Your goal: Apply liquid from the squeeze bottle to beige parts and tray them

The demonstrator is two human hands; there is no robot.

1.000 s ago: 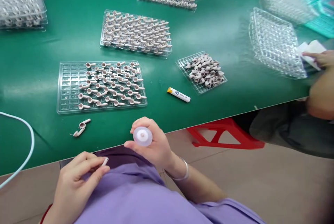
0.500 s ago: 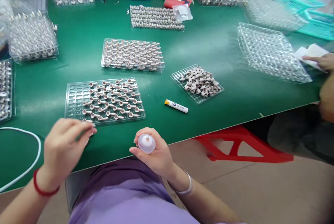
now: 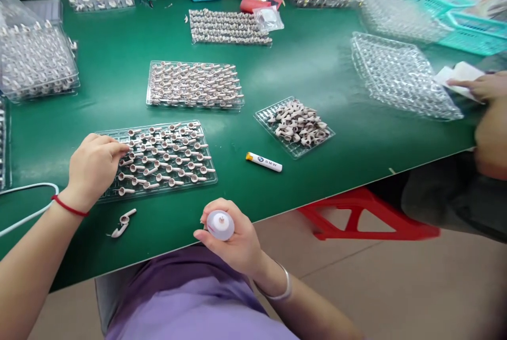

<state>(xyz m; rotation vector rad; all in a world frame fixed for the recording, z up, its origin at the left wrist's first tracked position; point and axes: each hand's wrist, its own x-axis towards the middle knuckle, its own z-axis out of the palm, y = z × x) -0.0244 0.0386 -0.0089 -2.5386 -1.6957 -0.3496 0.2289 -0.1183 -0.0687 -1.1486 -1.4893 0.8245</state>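
Observation:
My left hand [image 3: 95, 166] reaches over the left side of a clear tray [image 3: 209, 177], thumb and fingertips pinched on a small white earbud shell in the upper rows, mostly hidden by the fingers. Rows of similar shells with short stems fill the visible part of the tray. Near the table's front edge, my right hand [image 3: 237, 239] is wrapped around a small translucent squeeze bottle [image 3: 221, 225], its narrow tip pointing up towards me. Two loose earbud shells [image 3: 125, 219] lie on the green table below the tray, close to my left wrist.
A white marker-like tube [image 3: 264, 162] with a yellow end lies right of the tray. Beyond it is a small tray heaped with shells [image 3: 301, 123]. Another full tray [image 3: 196, 84] stands behind. A co-worker's hand [image 3: 485, 86] holds white paper at right. A white cable [image 3: 35, 210] curves at left.
My left hand has moved up and away from the table's front edge to the tray, uncovering the two loose shells. My right hand still holds the bottle in nearly the same place.

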